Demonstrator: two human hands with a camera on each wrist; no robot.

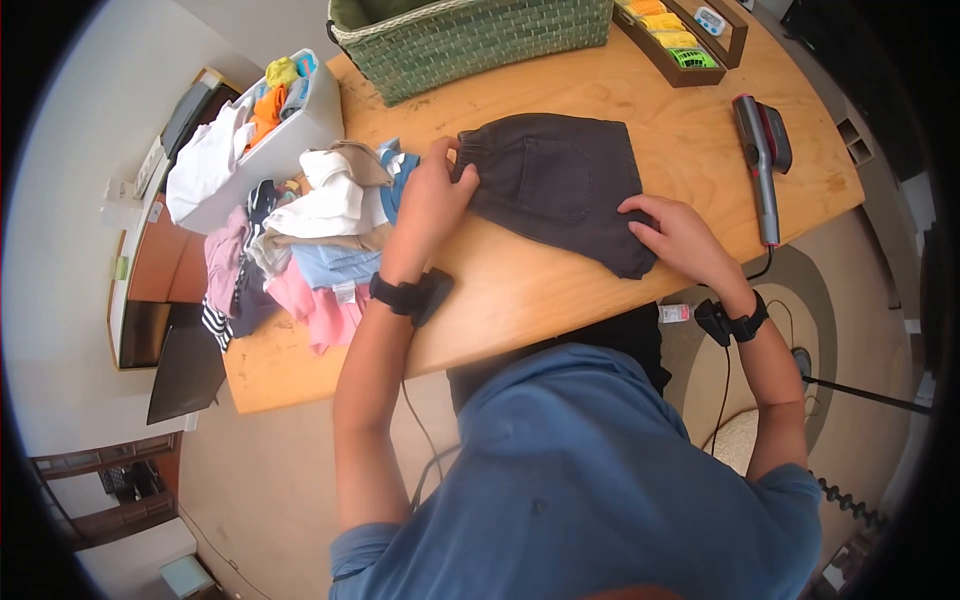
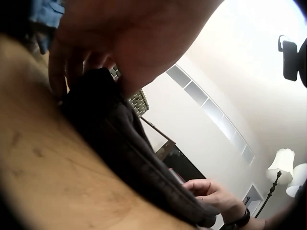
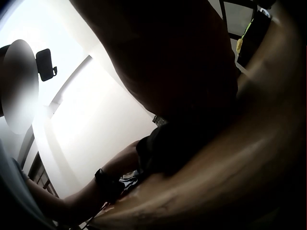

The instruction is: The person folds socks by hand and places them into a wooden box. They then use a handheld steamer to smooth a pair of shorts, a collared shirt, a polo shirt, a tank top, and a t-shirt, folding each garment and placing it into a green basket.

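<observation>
A pair of dark grey shorts (image 1: 555, 170), folded in half with a pocket facing up, lies on the wooden table. Its gathered elastic waistband points left, where my left hand (image 1: 435, 195) grips it. From close by, the left wrist view has the left fingers and thumb (image 2: 136, 79) around the dark waistband cloth (image 2: 93, 96). At the leg hem on the other side, my right hand (image 1: 685, 240) pinches the edge between thumb and fingers. The right wrist view is very dark, and the right fingertips are hidden there.
Left of the shorts is a heap of clothes (image 1: 330, 225), with a white bin (image 1: 325, 110) of clothes behind. A green woven basket (image 1: 480, 50) stands at the back, beside a brown box (image 1: 695, 76) of small colourful items. A handheld steamer (image 1: 762, 185) with a cord lies at right.
</observation>
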